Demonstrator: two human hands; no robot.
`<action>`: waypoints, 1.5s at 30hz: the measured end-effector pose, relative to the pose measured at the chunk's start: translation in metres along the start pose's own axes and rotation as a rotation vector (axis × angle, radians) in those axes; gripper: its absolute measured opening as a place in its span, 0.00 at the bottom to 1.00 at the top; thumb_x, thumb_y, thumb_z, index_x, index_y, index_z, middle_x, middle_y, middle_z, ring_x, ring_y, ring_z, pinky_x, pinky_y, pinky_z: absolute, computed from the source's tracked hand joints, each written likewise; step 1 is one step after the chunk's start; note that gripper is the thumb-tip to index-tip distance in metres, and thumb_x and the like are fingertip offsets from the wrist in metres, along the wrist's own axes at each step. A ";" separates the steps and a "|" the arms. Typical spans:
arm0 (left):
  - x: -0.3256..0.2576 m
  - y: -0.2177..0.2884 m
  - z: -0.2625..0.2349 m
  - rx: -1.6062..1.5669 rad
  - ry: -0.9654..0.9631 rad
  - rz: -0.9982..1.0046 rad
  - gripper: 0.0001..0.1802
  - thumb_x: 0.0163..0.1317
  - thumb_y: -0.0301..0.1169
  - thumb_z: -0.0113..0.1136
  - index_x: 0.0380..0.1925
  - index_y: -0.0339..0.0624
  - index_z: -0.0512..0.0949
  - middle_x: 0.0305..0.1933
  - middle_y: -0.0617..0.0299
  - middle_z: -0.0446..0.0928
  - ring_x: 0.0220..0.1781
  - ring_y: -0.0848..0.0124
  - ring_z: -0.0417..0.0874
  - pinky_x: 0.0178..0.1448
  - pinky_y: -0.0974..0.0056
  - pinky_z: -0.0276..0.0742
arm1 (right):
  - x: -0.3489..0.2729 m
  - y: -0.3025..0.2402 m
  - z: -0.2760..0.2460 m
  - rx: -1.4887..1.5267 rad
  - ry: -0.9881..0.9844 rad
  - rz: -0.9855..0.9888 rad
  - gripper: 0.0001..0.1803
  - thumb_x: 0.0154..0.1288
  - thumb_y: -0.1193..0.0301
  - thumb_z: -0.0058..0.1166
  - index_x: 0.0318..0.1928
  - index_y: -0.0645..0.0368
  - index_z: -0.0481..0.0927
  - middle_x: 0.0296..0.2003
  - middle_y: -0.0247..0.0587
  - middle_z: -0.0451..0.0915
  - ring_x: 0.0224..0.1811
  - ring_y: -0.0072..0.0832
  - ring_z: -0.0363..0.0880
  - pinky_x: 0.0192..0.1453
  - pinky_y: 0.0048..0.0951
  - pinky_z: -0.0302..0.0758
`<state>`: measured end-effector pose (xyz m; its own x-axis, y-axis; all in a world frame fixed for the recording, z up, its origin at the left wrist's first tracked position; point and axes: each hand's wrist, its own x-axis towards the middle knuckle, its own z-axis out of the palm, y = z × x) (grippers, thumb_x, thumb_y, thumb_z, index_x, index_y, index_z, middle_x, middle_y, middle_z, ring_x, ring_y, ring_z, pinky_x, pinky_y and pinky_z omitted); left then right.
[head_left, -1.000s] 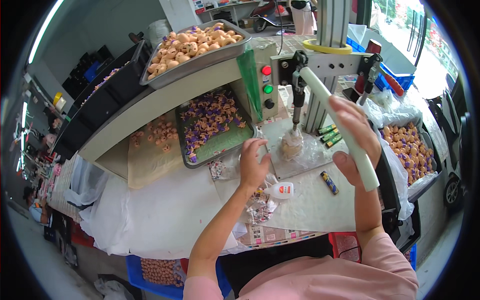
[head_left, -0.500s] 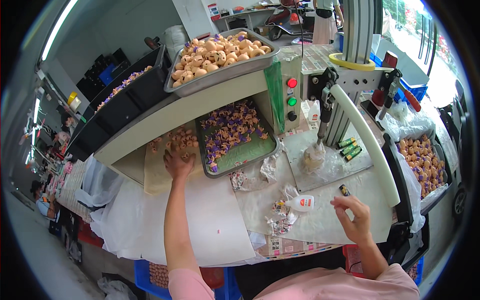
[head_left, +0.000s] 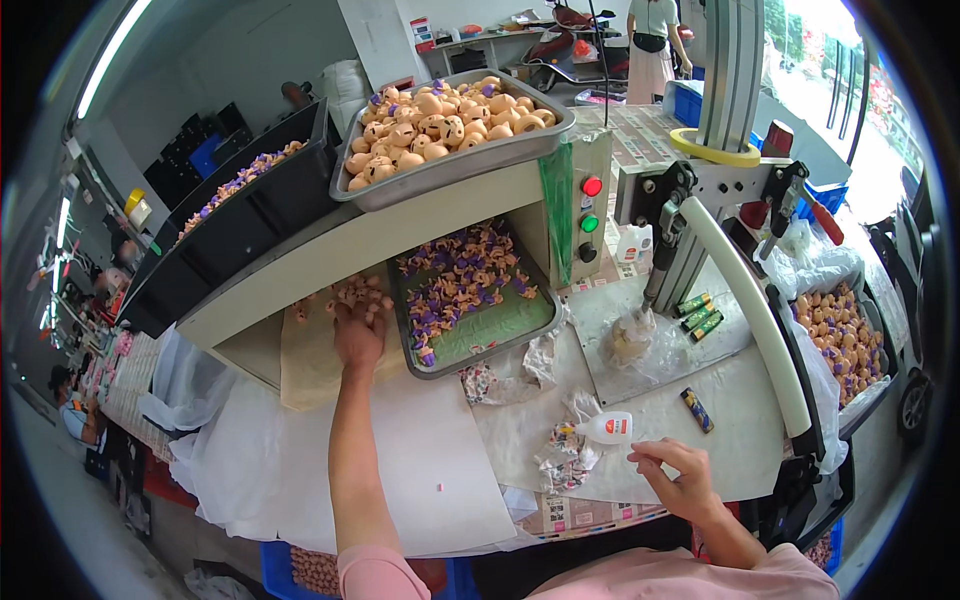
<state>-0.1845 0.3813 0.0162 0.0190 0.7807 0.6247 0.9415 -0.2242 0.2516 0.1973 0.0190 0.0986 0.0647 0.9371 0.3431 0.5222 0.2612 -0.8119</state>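
Note:
My left hand [head_left: 358,338] reaches under the hood of a pale box [head_left: 420,205], its fingers spread over a heap of small peach-coloured plastic pieces [head_left: 350,294] on a tan sheet [head_left: 325,370]. Beside it stands a dark tray [head_left: 440,372] of small peach-and-purple parts [head_left: 465,280] on a green liner. My right hand [head_left: 682,478] hovers over the bench with thumb and fingertips pinched together; whatever they may hold is too small to make out. Just left of those fingertips lies a white squeeze bottle [head_left: 608,427], its tip against a crumpled patterned cloth [head_left: 568,458].
A metal tray [head_left: 465,150] of round peach heads sits on the box. To the right stands a lever press [head_left: 665,240] with a long white padded handle [head_left: 745,310]. Green batteries [head_left: 702,315] and a dark cylinder [head_left: 697,410] lie nearby. Another bin [head_left: 845,335] holds more heads.
My left hand has pushed slightly deeper into the pieces. My right hand has moved left and down toward the bottle, uncovering the dark cylinder. The whole view has shifted slightly.

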 end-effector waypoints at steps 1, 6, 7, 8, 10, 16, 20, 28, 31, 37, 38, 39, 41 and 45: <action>0.000 -0.002 0.000 0.006 -0.001 0.020 0.15 0.54 0.36 0.58 0.42 0.50 0.77 0.46 0.48 0.70 0.43 0.48 0.77 0.43 0.49 0.77 | 0.000 0.001 0.000 -0.013 -0.007 0.000 0.13 0.56 0.85 0.55 0.43 0.66 0.81 0.32 0.44 0.85 0.28 0.26 0.81 0.35 0.24 0.76; -0.012 -0.015 -0.005 -0.018 -0.026 0.022 0.08 0.55 0.33 0.57 0.35 0.44 0.77 0.40 0.48 0.72 0.40 0.47 0.77 0.40 0.49 0.75 | -0.005 0.003 -0.002 0.006 -0.020 -0.030 0.13 0.56 0.84 0.56 0.43 0.66 0.81 0.31 0.44 0.85 0.27 0.26 0.81 0.34 0.24 0.76; -0.017 -0.030 0.000 -0.043 0.022 0.048 0.08 0.56 0.33 0.57 0.34 0.43 0.77 0.36 0.52 0.72 0.36 0.51 0.78 0.38 0.52 0.75 | -0.006 0.003 -0.002 0.001 -0.033 -0.045 0.13 0.57 0.84 0.56 0.43 0.65 0.81 0.31 0.43 0.84 0.26 0.25 0.80 0.33 0.23 0.76; -0.020 -0.032 0.001 -0.074 0.066 0.079 0.07 0.57 0.32 0.57 0.33 0.42 0.76 0.31 0.55 0.72 0.33 0.54 0.79 0.35 0.55 0.75 | -0.007 0.004 -0.004 0.002 -0.030 -0.044 0.13 0.57 0.84 0.56 0.43 0.65 0.81 0.31 0.43 0.84 0.26 0.25 0.80 0.33 0.23 0.76; -0.026 -0.029 -0.004 -0.300 0.048 -0.126 0.07 0.59 0.33 0.56 0.35 0.43 0.75 0.29 0.59 0.71 0.30 0.61 0.77 0.30 0.60 0.72 | -0.007 0.011 -0.007 -0.021 -0.020 0.029 0.14 0.56 0.83 0.57 0.44 0.64 0.81 0.34 0.45 0.84 0.32 0.32 0.81 0.38 0.28 0.77; -0.061 0.068 -0.093 -1.498 -0.262 -0.962 0.12 0.67 0.38 0.52 0.46 0.46 0.72 0.28 0.68 0.71 0.24 0.77 0.71 0.19 0.73 0.60 | 0.015 0.030 -0.001 -0.322 0.042 -0.105 0.18 0.55 0.75 0.60 0.48 0.62 0.78 0.48 0.48 0.79 0.49 0.45 0.73 0.54 0.40 0.70; -0.124 0.107 -0.119 -1.870 -0.527 -1.000 0.16 0.68 0.33 0.49 0.54 0.45 0.70 0.36 0.63 0.74 0.28 0.77 0.70 0.21 0.75 0.61 | 0.020 0.050 0.007 -0.387 -0.114 -0.031 0.21 0.55 0.68 0.62 0.49 0.62 0.78 0.45 0.48 0.78 0.49 0.46 0.73 0.55 0.41 0.69; -0.233 0.194 -0.147 -2.460 -0.666 -1.176 0.17 0.66 0.27 0.56 0.54 0.39 0.72 0.55 0.51 0.74 0.39 0.75 0.69 0.33 0.76 0.70 | -0.001 0.049 0.002 -0.166 -0.157 0.133 0.19 0.52 0.68 0.67 0.44 0.62 0.78 0.38 0.47 0.77 0.39 0.42 0.77 0.42 0.36 0.73; -0.259 0.216 -0.137 -2.469 -0.713 -1.259 0.17 0.65 0.28 0.58 0.53 0.39 0.73 0.55 0.52 0.74 0.39 0.74 0.69 0.33 0.75 0.70 | -0.007 0.040 -0.008 -0.024 -0.076 0.126 0.20 0.50 0.68 0.71 0.41 0.63 0.78 0.35 0.43 0.76 0.35 0.33 0.76 0.41 0.28 0.71; -0.272 0.251 -0.129 -2.447 -0.793 -1.313 0.16 0.64 0.29 0.59 0.51 0.43 0.74 0.48 0.58 0.74 0.42 0.72 0.72 0.35 0.73 0.69 | -0.025 0.032 -0.021 0.305 -0.023 0.200 0.19 0.46 0.70 0.74 0.37 0.62 0.79 0.34 0.35 0.75 0.34 0.24 0.73 0.39 0.25 0.68; -0.273 0.255 -0.129 -2.417 -0.828 -1.305 0.15 0.64 0.30 0.60 0.50 0.44 0.74 0.47 0.59 0.75 0.42 0.72 0.74 0.37 0.71 0.69 | -0.028 0.032 -0.022 0.270 0.008 0.106 0.19 0.45 0.70 0.75 0.36 0.61 0.79 0.33 0.35 0.75 0.33 0.24 0.72 0.38 0.25 0.67; -0.275 0.258 -0.127 -2.422 -0.830 -1.310 0.15 0.64 0.30 0.60 0.50 0.44 0.74 0.47 0.59 0.75 0.42 0.72 0.74 0.37 0.71 0.69 | -0.031 0.034 -0.022 0.235 0.039 0.010 0.20 0.43 0.70 0.76 0.36 0.61 0.80 0.32 0.35 0.74 0.32 0.23 0.71 0.37 0.25 0.66; -0.281 0.260 -0.123 -2.398 -0.810 -1.336 0.16 0.64 0.28 0.59 0.52 0.44 0.73 0.48 0.60 0.76 0.42 0.71 0.76 0.37 0.70 0.72 | -0.034 0.036 -0.021 0.181 0.046 -0.084 0.21 0.42 0.68 0.77 0.36 0.60 0.80 0.29 0.35 0.73 0.29 0.23 0.69 0.33 0.26 0.65; -0.289 0.264 -0.118 -2.383 -0.796 -1.278 0.16 0.64 0.26 0.57 0.52 0.44 0.74 0.51 0.56 0.74 0.45 0.67 0.79 0.41 0.72 0.78 | -0.039 0.033 -0.020 0.076 0.106 -0.169 0.21 0.43 0.67 0.76 0.37 0.60 0.81 0.27 0.37 0.73 0.24 0.26 0.69 0.28 0.26 0.65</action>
<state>0.0190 0.0274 -0.0103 0.5926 0.7624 -0.2600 -0.7413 0.6424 0.1942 0.2291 -0.0137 0.0678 0.0729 0.8498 0.5221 0.4674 0.4334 -0.7706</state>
